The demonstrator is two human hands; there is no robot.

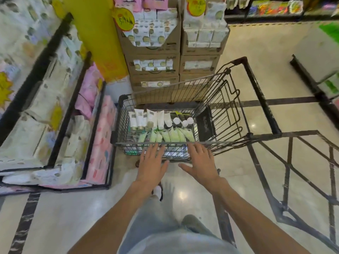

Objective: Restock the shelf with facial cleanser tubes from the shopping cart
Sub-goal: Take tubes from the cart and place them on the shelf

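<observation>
Both hands, left (153, 163) and right (200, 162), hover empty, fingers spread, over the cart (256, 88); tubes (161, 125) at mid-frame lie unshelved.

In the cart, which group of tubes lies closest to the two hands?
The pale green tubes, the row nearest the cart's near rim, just beyond the left hand and right hand. The white tubes lie farther back.
</observation>
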